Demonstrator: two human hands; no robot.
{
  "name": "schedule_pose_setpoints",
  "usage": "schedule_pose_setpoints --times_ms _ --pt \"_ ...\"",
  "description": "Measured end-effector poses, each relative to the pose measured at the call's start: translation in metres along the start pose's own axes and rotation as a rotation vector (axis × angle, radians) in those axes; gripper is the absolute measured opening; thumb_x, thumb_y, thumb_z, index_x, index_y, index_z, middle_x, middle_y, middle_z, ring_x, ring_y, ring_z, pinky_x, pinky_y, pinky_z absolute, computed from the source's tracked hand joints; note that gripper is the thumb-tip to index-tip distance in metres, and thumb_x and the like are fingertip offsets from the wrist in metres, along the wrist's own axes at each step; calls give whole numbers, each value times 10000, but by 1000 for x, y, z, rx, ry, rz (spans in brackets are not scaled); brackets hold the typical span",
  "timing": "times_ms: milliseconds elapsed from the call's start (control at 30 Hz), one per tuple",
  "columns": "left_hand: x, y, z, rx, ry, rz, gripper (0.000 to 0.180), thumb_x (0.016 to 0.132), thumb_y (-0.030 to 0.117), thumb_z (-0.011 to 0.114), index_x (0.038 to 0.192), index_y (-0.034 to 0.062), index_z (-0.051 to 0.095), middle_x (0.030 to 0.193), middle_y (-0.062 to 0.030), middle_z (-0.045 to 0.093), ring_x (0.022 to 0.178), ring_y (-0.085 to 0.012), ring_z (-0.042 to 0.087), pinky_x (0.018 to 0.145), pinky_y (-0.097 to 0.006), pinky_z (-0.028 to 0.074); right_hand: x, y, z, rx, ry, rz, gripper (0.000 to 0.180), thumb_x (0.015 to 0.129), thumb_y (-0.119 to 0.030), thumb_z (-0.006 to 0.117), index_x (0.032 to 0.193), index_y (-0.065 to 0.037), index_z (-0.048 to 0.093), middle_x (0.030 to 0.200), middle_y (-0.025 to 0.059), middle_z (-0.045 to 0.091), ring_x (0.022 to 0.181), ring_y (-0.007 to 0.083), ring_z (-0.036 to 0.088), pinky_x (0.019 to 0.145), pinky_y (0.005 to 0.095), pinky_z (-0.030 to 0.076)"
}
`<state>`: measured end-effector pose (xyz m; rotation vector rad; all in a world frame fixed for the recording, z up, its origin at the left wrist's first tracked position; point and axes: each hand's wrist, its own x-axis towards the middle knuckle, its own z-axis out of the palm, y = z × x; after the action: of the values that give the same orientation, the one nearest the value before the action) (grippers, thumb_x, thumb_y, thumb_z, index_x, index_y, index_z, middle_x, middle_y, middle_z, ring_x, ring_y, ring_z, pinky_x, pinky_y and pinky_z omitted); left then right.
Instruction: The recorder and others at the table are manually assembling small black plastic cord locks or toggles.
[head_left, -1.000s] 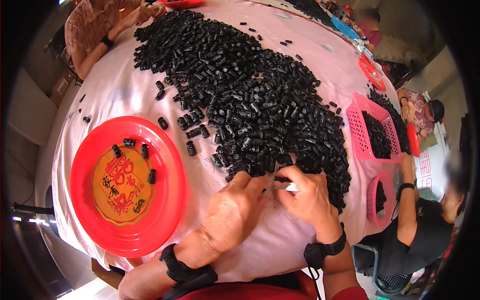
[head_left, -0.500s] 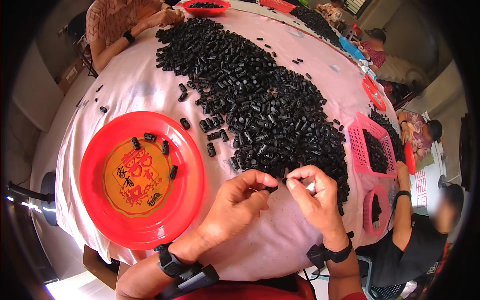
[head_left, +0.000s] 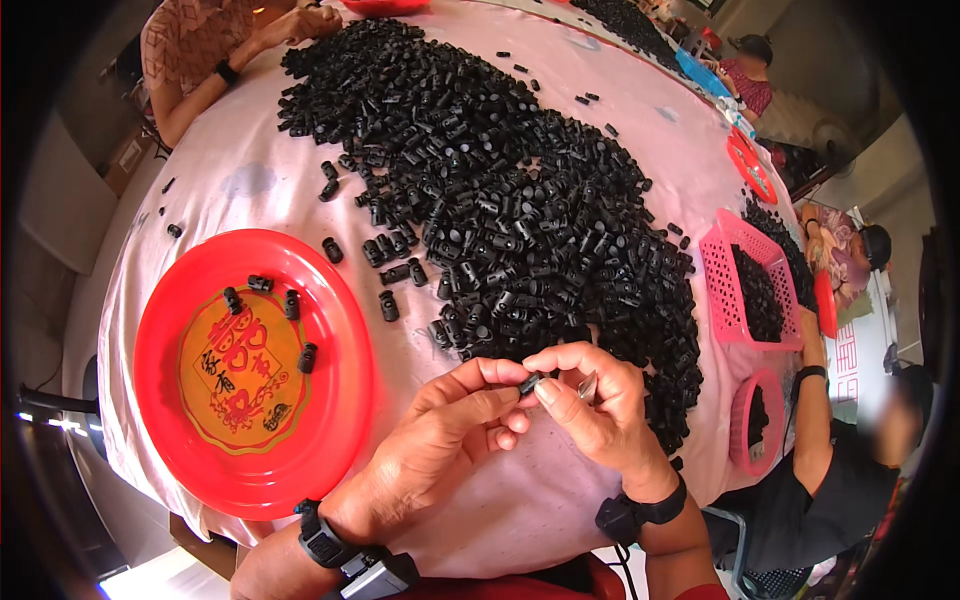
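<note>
My left hand [head_left: 440, 430] pinches a small black cord lock [head_left: 530, 383] between thumb and index finger, just in front of the pile. The fingertips of my right hand [head_left: 600, 405] meet it from the other side, so both hands are closed on the piece and partly hide it. A small shiny, silvery piece [head_left: 588, 388] shows between the fingers of my right hand; its kind is unclear. Beyond my fingers spreads a big heap of black cord locks [head_left: 540, 230]. To the left is a red round tray [head_left: 345, 440] with several cord locks lying in it.
A pink cloth [head_left: 480, 510] covers the table. At the right stand a pink perforated basket [head_left: 712, 275] and a pink round basket [head_left: 738, 440], both with black pieces. A co-worker's forearm [head_left: 812, 420] lies beside them; another person's arm [head_left: 205, 95] rests at the far left.
My hands have come together; earlier the fingertips were apart, each with a dark piece. Now they meet on one cord lock. The tray and heap appear shifted left in the view.
</note>
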<state>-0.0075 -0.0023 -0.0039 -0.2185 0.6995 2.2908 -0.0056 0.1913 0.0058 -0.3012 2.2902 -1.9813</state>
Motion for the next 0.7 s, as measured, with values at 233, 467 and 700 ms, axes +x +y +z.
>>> schedule_pose_setpoints --times_ms 233,467,700 --pt "5 -5 -5 37 4 -85 239 979 164 597 1184 41 593 1028 -30 656 867 -91 608 760 -216 502 0 -3 -4 -57 -51 15 172 917 -50 639 1068 34 640 885 86 714 759 105 695 646 214 535" --pt "0 -1 -2 48 -13 -102 290 975 158 604 1238 37 597 1061 -13 648 893 -81 600 775 -214 496 -1 -11 -8 -412 8 -155 230 850 -170 766 871 -5 607 772 67 686 610 86 662 464 239 489" --pt "0 -2 -1 86 -15 -78 287 969 150 607 1239 51 605 1162 -34 644 946 -83 601 839 -240 490 0 5 -9 -537 -20 -245 510 712 -464 843 792 -35 579 648 79 636 520 189 655 452 301 497"
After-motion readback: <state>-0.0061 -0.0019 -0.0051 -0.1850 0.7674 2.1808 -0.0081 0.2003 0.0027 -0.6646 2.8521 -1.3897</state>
